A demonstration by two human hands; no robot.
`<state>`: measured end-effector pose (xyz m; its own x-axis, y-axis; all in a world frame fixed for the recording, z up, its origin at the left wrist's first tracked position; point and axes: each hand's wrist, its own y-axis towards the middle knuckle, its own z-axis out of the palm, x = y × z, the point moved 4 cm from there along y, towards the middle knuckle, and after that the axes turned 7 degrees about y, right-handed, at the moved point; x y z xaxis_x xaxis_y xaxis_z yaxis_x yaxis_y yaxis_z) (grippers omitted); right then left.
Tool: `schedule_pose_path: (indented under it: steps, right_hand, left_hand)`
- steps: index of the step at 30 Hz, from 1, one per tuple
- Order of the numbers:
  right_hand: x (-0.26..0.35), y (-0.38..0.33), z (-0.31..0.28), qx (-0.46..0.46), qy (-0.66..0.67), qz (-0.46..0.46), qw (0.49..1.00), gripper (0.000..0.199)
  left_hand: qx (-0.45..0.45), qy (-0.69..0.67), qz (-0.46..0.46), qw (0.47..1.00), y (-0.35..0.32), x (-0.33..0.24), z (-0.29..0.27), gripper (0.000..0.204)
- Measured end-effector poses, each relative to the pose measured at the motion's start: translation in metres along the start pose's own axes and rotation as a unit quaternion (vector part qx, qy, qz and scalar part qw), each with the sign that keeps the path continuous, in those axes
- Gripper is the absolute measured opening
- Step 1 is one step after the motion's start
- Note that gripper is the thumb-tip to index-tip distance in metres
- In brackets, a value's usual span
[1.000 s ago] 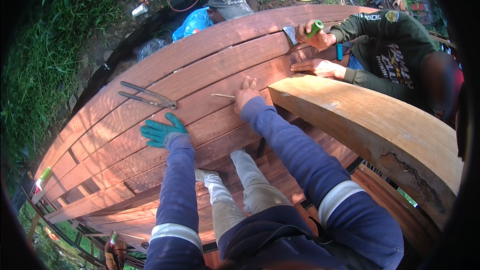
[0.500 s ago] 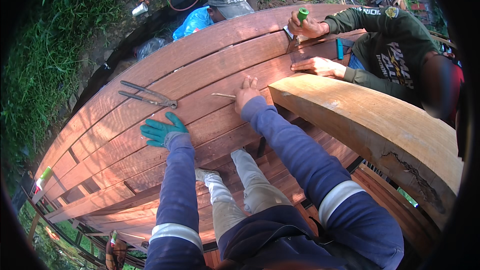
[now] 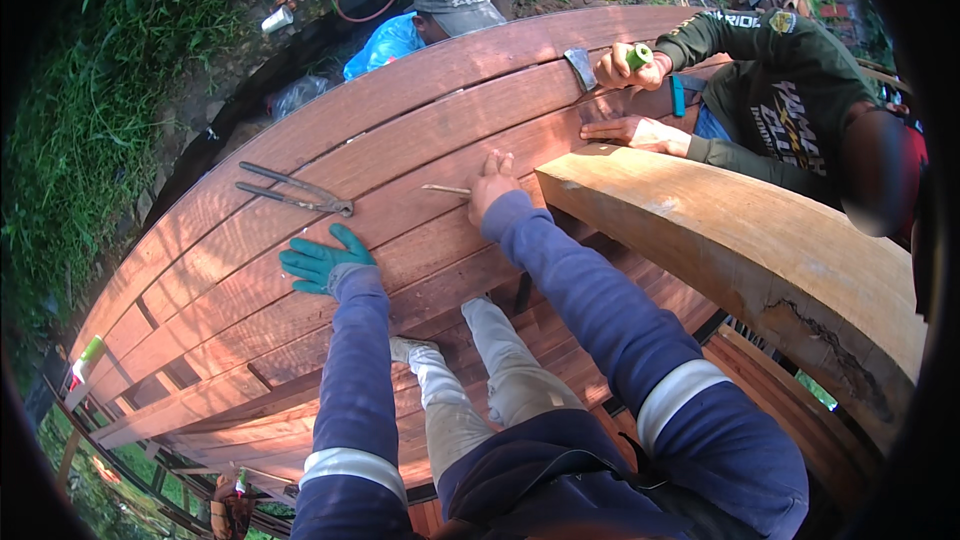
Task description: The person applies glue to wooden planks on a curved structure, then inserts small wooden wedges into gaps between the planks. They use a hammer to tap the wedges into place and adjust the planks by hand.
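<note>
"Where's the stick [image 3: 446,189]?"

"Look left of the beam [image 3: 700,215], that big thick wood. The stick is over the planks [image 3: 420,145], poking out to the left from the person's right hand [image 3: 494,186]."

"Is that hand holding it?"

"Yes, on the thumb side. The hand is bare, with its fingers bent down on the planks, near the beam's end. I can't tell just how the thumb grips."

"And the left hand [image 3: 328,258]?"

"That one wears a teal glove [image 3: 316,265]. It lies flat on the planks, fingers spread wide, and I see nothing in it. It's farther left of the beam than the right hand is."

"What's lying just past the glove?"

"Pincers [image 3: 331,206]! Their two dark handles are spread apart. They're on the planks, well left of the beam, and their head points toward it."

"Whose pale pants [image 3: 525,385] are those?"

"The same person's. The legs are left of the beam, on its near side."

"Who's that in the dark green shirt [image 3: 775,120]?"

"A helper, leaning in on the far side of the beam. One fist holds a green handle [image 3: 640,56]. The other hand [image 3: 638,134] lies on the planks, just past the beam's end."

"And the gray cap [image 3: 458,2]?"

"It's on someone beyond the planks, far past the beam and to the left."
</note>
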<state>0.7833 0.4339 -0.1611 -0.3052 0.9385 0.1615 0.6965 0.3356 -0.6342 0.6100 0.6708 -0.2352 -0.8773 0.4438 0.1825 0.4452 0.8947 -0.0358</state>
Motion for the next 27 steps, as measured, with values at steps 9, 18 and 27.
schedule_pose_path:
  steps: [9, 18, 27]
  right_hand:
    - [0.0019, -0.0006, -0.0029, -0.011, -0.009, -0.005, 1.0, 0.033]
    - [0.0023, -0.0026, -0.0042, -0.012, -0.002, -0.002, 1.0, 0.033]
    - [0.003, -0.0021, -0.0062, 0.002, 0.0, -0.003, 1.0, 0.035]
  left_hand:
    - [0.0, 0.006, 0.005, 1.0, 0.0002, -0.0009, -0.0027, 0.09]
    - [0.006, -0.009, -0.001, 1.0, -0.0002, -0.0005, -0.002, 0.09]
    - [0.002, 0.008, 0.0, 1.0, -0.0003, -0.0017, -0.0043, 0.09]
